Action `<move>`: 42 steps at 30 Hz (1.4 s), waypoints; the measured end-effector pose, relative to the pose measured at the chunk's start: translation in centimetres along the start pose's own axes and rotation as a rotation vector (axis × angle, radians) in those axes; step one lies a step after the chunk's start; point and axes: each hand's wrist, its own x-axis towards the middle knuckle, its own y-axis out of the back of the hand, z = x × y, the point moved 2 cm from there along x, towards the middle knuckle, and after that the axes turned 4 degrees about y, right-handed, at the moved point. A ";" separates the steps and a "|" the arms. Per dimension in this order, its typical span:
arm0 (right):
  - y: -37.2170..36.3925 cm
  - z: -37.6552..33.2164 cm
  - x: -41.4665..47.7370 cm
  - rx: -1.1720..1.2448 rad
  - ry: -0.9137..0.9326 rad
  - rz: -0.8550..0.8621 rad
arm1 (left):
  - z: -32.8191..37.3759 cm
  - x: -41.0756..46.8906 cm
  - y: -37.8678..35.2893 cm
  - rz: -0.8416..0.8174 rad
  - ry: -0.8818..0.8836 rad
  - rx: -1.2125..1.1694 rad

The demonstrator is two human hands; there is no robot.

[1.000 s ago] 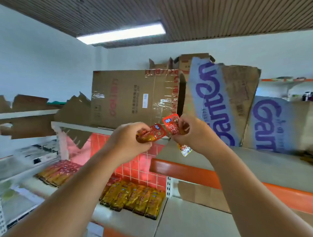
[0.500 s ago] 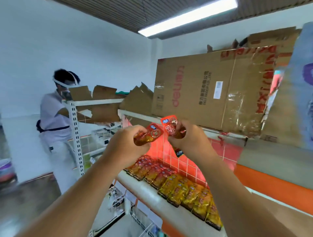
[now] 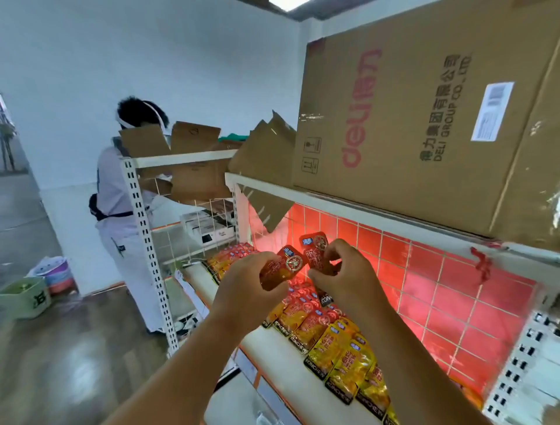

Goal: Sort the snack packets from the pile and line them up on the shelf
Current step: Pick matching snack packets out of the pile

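We note bright, even light from a ceiling fixture [image 3: 288,3] clipped at the top edge. The white wall [image 3: 151,60] reads cool and slightly blue. A strong red-pink glow colours the tiled back panel [image 3: 439,288] under the upper shelf. The wooden floor [image 3: 69,358] shows soft glare patches and smearing. Wide-angle distortion bends the shelf upright [image 3: 148,258] and stretches the cardboard box [image 3: 424,121] toward the right edge. Edges are soft; a small compression artefact sits at the box's left corner. Shadows are weak.
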 end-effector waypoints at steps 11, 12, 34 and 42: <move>-3.0 7.2 -0.5 -0.149 -0.180 -0.077 | -6.5 1.0 -8.4 -0.073 0.111 -0.013; -3.6 8.0 -0.9 -0.185 -0.211 -0.088 | -7.4 0.9 -9.2 -0.093 0.119 0.009; -17.2 12.5 -3.5 -0.554 -0.812 0.011 | -19.9 6.9 -22.9 -0.332 -0.404 0.051; -17.6 12.8 -4.2 -0.593 -0.852 0.020 | -20.8 7.0 -23.4 -0.346 -0.438 -0.022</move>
